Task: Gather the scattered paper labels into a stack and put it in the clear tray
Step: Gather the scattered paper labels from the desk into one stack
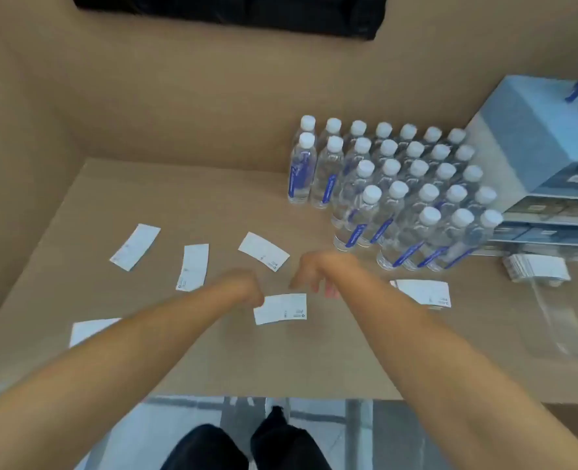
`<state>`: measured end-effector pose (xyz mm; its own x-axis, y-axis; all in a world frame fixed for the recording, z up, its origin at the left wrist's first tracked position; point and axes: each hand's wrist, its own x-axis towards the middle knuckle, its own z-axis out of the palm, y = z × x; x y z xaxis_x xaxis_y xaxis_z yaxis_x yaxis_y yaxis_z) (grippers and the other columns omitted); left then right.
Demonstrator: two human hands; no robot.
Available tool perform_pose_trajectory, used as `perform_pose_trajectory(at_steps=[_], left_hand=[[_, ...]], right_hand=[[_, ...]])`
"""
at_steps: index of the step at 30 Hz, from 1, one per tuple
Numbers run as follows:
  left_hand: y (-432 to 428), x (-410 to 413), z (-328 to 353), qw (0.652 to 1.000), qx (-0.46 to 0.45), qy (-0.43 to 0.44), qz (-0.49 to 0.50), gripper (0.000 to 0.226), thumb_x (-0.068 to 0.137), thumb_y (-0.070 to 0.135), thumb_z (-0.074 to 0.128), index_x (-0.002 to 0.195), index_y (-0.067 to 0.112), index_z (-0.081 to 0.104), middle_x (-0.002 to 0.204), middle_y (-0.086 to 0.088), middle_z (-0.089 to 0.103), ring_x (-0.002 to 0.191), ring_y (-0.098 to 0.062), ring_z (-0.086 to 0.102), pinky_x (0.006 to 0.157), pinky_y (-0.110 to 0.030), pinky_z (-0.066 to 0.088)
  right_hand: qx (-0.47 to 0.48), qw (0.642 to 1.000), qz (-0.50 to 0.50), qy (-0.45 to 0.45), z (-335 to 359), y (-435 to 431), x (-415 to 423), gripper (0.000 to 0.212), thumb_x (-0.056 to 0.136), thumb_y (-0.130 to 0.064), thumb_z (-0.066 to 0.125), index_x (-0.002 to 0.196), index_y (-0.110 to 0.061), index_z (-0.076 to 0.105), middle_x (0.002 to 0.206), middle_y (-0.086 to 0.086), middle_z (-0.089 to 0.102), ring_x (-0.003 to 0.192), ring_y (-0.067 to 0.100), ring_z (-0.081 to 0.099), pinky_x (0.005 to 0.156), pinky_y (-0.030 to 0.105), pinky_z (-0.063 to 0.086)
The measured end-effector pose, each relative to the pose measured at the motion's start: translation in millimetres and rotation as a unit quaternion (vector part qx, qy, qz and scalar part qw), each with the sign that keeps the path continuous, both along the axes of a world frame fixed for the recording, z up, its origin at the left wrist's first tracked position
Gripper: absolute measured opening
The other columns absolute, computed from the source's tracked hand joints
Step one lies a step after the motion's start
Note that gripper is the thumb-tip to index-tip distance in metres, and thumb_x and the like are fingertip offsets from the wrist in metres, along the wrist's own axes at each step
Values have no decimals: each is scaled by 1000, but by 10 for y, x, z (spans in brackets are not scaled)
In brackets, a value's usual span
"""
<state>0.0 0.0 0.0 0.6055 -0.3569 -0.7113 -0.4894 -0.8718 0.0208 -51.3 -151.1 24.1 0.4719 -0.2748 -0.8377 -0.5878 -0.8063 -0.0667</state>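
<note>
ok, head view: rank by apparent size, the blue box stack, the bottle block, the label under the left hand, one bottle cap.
1. bottle block and blue box stack: look similar, and the stack is cut off by the frame edge, so unranked.
2. label at the left hand.
3. bottle cap, smallest.

Tan desk (213, 198) under even light, tan partition wall (179, 96) behind it, pale glossy floor (165, 432) below its near edge

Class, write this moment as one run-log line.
left hand: holds label | right hand: open above it | loose labels: five | clear tray: holds none
</note>
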Motion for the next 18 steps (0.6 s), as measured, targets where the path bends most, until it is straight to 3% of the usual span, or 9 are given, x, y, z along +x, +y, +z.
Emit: perform_pose_trajectory(at_steps=[5,8,12,15,18], left_hand=[[-33,127,-323,998,-11,30,52,16,86,19,56,71,14,53,69,1,52,69,-21,57,46,-23,36],[-65,272,-353,998,-28,22,60,9,90,22,55,89,14,58,73,2,49,69,-18,55,47,-23,36],[-60,455,-446,996,-54,-8,73,10,89,19,52,92,13,59,93,-3,61,76,-22,57,46,-23,33],[-72,606,-546,982,-139,-42,124,21,90,14,48,106,9,60,112,-11,62,93,-30,62,56,-27,41],[-118,715,-640,954,-240,-50,174,48,92,9,51,139,16,41,133,-11,46,115,-31,53,78,-33,45]], right_hand=[[2,1000,-18,-15,-448,-70,134,23,79,-37,62,72,-16,56,72,3,62,52,18,58,46,23,43],[14,999,-27,-37,-599,-110,212,22,80,-34,59,71,-17,49,67,4,56,48,18,54,43,21,38],[23,995,-56,-77,-785,-141,265,15,78,-26,58,69,-20,47,69,0,57,50,15,54,42,20,36],[16,982,-107,-157,-897,-155,365,26,78,-33,69,87,-16,51,92,3,60,77,22,61,57,26,41],[6,956,-162,-245,-1024,-69,422,64,73,-36,79,121,-10,47,123,9,51,110,29,57,81,34,48]])
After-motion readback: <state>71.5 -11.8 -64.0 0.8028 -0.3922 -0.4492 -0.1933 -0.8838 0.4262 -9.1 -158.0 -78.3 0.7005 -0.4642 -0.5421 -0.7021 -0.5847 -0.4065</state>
